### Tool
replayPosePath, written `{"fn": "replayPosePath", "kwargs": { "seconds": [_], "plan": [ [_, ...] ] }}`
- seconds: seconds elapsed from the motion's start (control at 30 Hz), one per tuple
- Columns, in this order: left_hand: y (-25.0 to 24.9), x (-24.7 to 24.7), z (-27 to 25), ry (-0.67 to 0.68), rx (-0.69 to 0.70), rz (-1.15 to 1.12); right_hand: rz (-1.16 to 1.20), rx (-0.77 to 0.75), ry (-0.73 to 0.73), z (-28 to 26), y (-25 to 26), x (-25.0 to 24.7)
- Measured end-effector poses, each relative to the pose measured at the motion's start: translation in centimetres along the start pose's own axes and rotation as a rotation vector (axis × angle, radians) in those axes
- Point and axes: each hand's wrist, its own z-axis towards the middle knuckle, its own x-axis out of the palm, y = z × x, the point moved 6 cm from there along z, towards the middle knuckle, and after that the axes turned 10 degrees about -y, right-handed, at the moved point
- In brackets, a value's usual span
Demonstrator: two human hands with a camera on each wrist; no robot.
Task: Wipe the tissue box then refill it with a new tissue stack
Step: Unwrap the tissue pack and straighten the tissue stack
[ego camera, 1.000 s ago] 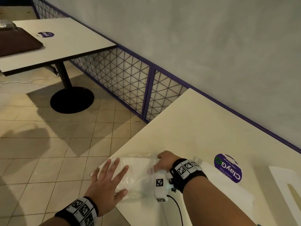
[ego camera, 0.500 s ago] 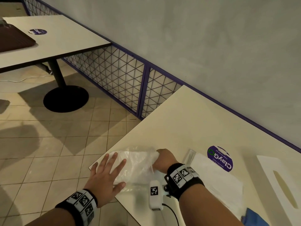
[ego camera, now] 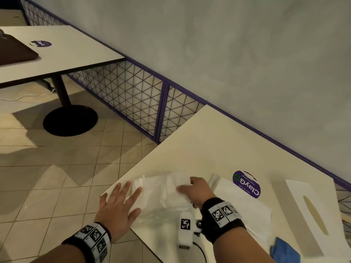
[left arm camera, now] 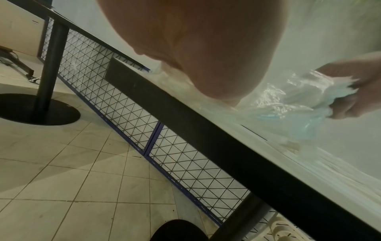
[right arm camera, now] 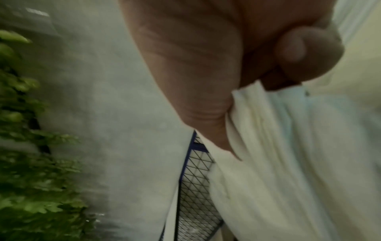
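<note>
At the bench's (ego camera: 218,141) left corner, the plastic wrapper (ego camera: 152,196) stays pinned flat-fingered by the left hand (ego camera: 117,207); the tissue stack (ego camera: 178,188), gripped by the right hand (ego camera: 197,190), has been drawn further out.

Hands (ego camera: 117,207) on plastic-wrapped tissue stack (ego camera: 161,192)

Near table (ego camera: 214,141): far half bare from 11 to 1 o'clock, open pass up to the wall (ego camera: 247,59). Near edge crowded: plastic tissue pack (ego camera: 161,194) at 12 under both hands, flat white sheet (ego camera: 245,207) at 2, tissue box (ego camera: 311,215) at 3, blue cloth (ego camera: 284,251) at 4. Mesh fence (ego camera: 133,95) blocks 10–11. Floor (ego camera: 57,177) left of table edge open at 9.
</note>
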Motion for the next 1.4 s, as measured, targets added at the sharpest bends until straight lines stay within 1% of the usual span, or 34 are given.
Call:
{"fn": "replayPosePath", "kwargs": {
  "seconds": [0.1,0.13,0.2,0.23,0.27,0.3,0.33,0.37,0.4,0.43,0.47,0.5,0.53,0.57,0.6,0.63,0.67,0.73,0.77,0.8,0.87,0.93,0.97,1.03,1.1,1.17,1.27,1.33,1.4],
  "plan": [
    [0.8,0.9,0.1,0.058,-0.027,0.094,0.032,-0.041,-0.106,-0.9,0.1,-4.4],
    [0.7,0.9,0.1,0.046,-0.017,0.110,0.038,-0.071,-0.147,-1.5,0.0,-6.3],
    [0.1,-0.1,0.2,0.060,-0.007,0.134,0.055,-0.125,-0.214,-3.1,-0.7,-10.3],
    [-0.5,-0.9,0.4,0.078,-0.011,0.108,0.070,-0.150,-0.241,-4.1,-1.4,-12.2],
    [-1.2,-2.0,0.7,0.058,-0.026,0.073,0.089,-0.168,-0.265,-5.2,-2.0,-13.9],
    [-2.2,-3.4,1.1,0.004,-0.009,0.062,0.127,-0.176,-0.276,-6.3,-2.8,-15.3],
    [-3.8,-5.1,1.4,-0.099,0.037,0.023,0.178,-0.173,-0.279,-7.5,-3.4,-16.5],
    [-5.8,-6.9,1.6,-0.214,0.101,-0.089,0.237,-0.172,-0.272,-8.4,-4.2,-17.2],
    [-7.9,-8.4,1.8,-0.282,0.166,-0.275,0.302,-0.158,-0.261,-9.4,-4.8,-17.8],
    [-10.2,-9.6,2.2,-0.238,0.193,-0.529,0.370,-0.150,-0.248,-10.1,-5.5,-18.1],
    [-12.4,-10.1,2.6,-0.083,0.165,-0.817,0.432,-0.145,-0.243,-11.0,-5.9,-18.3],
    [-14.6,-10.4,2.9,0.096,0.094,-1.057,0.478,-0.141,-0.252,-11.5,-6.6,-18.6],
    [-16.5,-10.1,3.1,0.253,0.014,-1.229,0.523,-0.134,-0.269,-12.0,-6.9,-18.7],
    [-17.9,-9.7,3.2,0.386,-0.054,-1.356,0.555,-0.133,-0.280,-12.2,-7.7,-18.9],
    [-19.1,-9.1,3.4,0.486,-0.103,-1.437,0.579,-0.128,-0.288,-12.3,-8.4,-18.8],
    [-20.1,-8.6,3.4,0.547,-0.114,-1.463,0.592,-0.123,-0.290,-12.1,-9.5,-18.7],
    [-21.1,-8.2,3.4,0.559,-0.096,-1.433,0.609,-0.107,-0.293,-11.9,-10.5,-18.5],
    [-22.2,-7.2,3.6,0.452,-0.044,-1.231,0.616,-0.060,-0.286,-11.4,-12.6,-17.9],
    [-22.5,-6.6,3.6,0.403,-0.041,-1.151,0.608,-0.036,-0.283,-11.2,-13.6,-17.4],
    [-22.8,-5.8,3.5,0.398,-0.059,-1.129,0.597,-0.018,-0.292,-11.0,-14.5,-17.0],
    [-23.4,-4.5,2.9,0.476,-0.120,-1.211,0.592,-0.005,-0.339,-10.8,-15.8,-16.5],
    [-23.7,-3.6,2.4,0.532,-0.142,-1.300,0.607,0.012,-0.387,-10.6,-17.0,-16.1],
    [-23.8,-3.5,2.4,0.528,-0.128,-1.326,0.618,0.010,-0.402,-10.6,-17.3,-15.9],
    [-24.0,-3.9,2.5,0.462,-0.074,-1.344,0.640,-0.020,-0.427,-10.5,-17.6,-15.8],
    [-24.0,-4.6,2.6,0.394,0.006,-1.349,0.678,-0.071,-0.418,-10.3,-17.6,-15.7],
    [-23.8,-4.7,2.8,0.362,0.061,-1.322,0.706,-0.094,-0.399,-10.1,-17.8,-15.5],
    [-22.8,-3.3,2.5,0.371,0.098,-1.246,0.634,-0.077,-0.396,-9.6,-19.3,-14.0],
    [-22.4,-1.9,2.2,0.405,0.086,-1.224,0.549,-0.049,-0.387,-9.4,-20.7,-12.7],
    [-22.3,-1.1,1.9,0.403,0.078,-1.222,0.500,-0.032,-0.399,-9.4,-21.5,-12.0]
  ]
}}
